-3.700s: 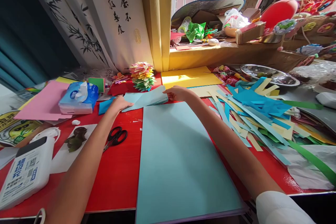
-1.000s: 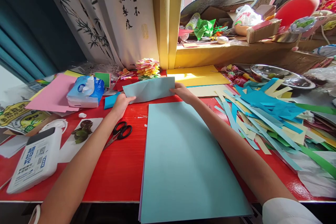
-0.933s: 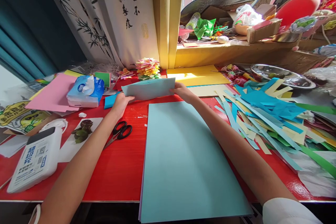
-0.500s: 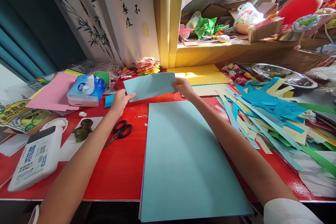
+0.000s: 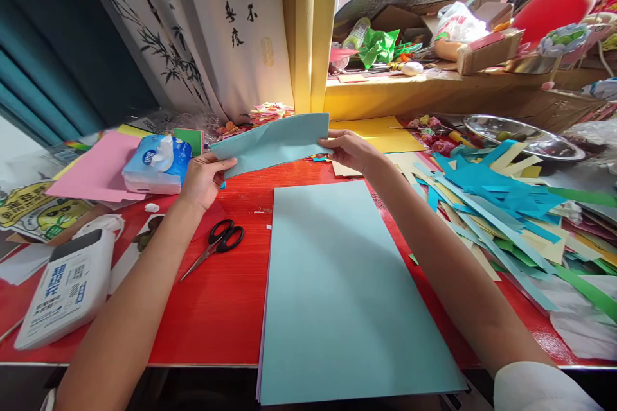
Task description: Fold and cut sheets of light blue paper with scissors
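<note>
Between my hands, raised over the back of the red table [image 5: 212, 314], is a light blue sheet of paper [image 5: 279, 144], slightly bent along its length. My left hand [image 5: 205, 178] pinches its left end, thumb in front. At the other end, my right hand [image 5: 351, 151] grips the paper's right edge with thumb and fingers. Below lies a stack of large light blue paper [image 5: 342, 289], reaching past the table's front edge. Black-handled scissors [image 5: 219, 241] rest beside my left forearm, their blades slightly apart.
A tissue pack [image 5: 157, 164] and pink paper [image 5: 96, 167] lie at the back left, with a white plastic case [image 5: 67, 289] nearer. Cut paper strips [image 5: 501, 205] are heaped on the right, before a metal bowl [image 5: 525, 138]. Yellow paper [image 5: 385, 135] lies at the back.
Both hands have moved apart, the left one leftward and the right one rightward. The light blue sheet has risen slightly, with its right end tilted higher. The scissors now show fully.
</note>
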Motion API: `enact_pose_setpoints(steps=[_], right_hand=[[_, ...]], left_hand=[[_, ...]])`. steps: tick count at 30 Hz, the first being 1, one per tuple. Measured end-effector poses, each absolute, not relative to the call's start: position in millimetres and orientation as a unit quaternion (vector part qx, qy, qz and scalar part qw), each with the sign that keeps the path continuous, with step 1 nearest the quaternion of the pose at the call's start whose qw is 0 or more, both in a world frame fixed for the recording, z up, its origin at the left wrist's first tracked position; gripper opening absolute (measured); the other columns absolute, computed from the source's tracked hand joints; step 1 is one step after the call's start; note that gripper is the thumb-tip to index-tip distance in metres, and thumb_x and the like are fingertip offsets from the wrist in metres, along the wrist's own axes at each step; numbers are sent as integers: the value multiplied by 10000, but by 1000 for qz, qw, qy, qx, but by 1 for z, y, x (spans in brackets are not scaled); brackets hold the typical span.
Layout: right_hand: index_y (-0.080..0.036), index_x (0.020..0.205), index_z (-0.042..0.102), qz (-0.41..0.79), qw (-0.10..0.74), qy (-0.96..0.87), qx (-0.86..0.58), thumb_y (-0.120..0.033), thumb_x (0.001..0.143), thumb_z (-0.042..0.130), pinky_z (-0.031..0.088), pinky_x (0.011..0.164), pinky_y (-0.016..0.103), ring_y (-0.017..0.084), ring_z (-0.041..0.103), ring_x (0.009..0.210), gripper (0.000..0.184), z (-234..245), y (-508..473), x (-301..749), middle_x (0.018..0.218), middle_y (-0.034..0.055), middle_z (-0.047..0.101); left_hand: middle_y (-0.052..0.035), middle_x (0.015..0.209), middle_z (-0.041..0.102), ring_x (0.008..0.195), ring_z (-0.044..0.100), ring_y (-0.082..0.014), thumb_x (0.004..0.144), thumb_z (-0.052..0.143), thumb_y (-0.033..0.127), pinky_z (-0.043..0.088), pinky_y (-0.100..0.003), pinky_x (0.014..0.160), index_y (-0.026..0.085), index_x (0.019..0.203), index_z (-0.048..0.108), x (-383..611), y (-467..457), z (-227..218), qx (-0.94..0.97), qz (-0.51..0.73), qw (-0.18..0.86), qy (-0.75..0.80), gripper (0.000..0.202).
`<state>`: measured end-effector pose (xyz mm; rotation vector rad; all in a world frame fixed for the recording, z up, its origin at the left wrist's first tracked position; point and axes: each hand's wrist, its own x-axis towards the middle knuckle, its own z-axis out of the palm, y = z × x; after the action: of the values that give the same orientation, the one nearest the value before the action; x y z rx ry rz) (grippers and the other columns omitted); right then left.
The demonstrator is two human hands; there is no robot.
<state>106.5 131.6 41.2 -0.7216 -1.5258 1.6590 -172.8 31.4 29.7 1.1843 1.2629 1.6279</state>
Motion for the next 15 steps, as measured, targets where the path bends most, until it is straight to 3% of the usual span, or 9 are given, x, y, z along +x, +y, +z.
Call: enact_pose_setpoints(steps=[3, 7, 9, 15], right_hand=[[-140, 641, 593, 620, 375, -578, -376, -91, 655, 658, 510, 561, 225, 80, 539, 519, 83, 31, 133, 98, 618, 12, 557], [-154, 532, 511, 590, 377, -564, -438, -56, 637, 655, 507, 523, 270, 107, 531, 473, 203, 10, 136, 86, 511, 7, 499], [-162, 517, 491, 577, 379, -561, -457, -42, 632, 639, 514, 534, 298, 129, 549, 491, 223, -1, 137, 82, 508, 14, 495], [-157, 550, 506, 540, 413, -581, -447, -105, 617, 652, 526, 567, 401, 195, 592, 559, 168, -22, 143, 75, 626, 63, 538]], left_hand=[[-38, 729, 663, 585, 618, -140, 549, 733, 158, 491, -233, 481, 123, 799, 651, -175, 33, 22, 451, 581, 404, 543, 265], [-52, 675, 631, 370, 479, -54, 532, 739, 172, 318, -168, 299, 106, 742, 643, -174, 37, 8, 432, 517, 416, 610, 241], [-52, 655, 617, 370, 470, -53, 534, 736, 171, 308, -166, 296, 104, 740, 634, -174, 38, 2, 426, 509, 408, 627, 239], [-50, 650, 600, 480, 580, -136, 566, 710, 162, 456, -245, 424, 112, 920, 584, -173, 40, -8, 416, 512, 348, 666, 379]])
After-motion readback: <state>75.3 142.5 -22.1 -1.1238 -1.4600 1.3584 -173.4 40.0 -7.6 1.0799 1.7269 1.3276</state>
